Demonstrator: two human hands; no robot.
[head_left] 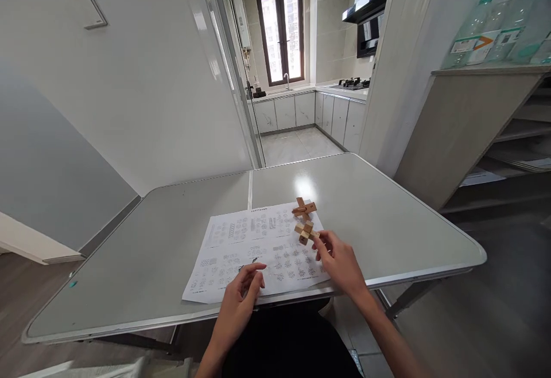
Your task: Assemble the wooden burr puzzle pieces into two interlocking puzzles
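Observation:
My right hand [338, 260] is at the right end of a light wooden burr puzzle [305, 232], its fingertips closed on one of the protruding bars. A darker, reddish-brown wooden burr puzzle [303, 209] lies just beyond it, near the top right corner of a printed sheet [219, 254]. Rows of small puzzle diagrams cover this sheet, which is creased across the middle. Over the sheet's near edge rests my left hand [241, 292], fingers loosely bent and apart, with nothing in it. The left palm is turned inward and partly hidden.
The grey-green table [150, 252] has a pale metal rim and a seam across it. A tiny teal piece [73, 284] lies near its left edge. At right, large plastic bottles [473, 31] stand on a wooden shelf unit [465, 120]. A kitchen doorway opens beyond the table.

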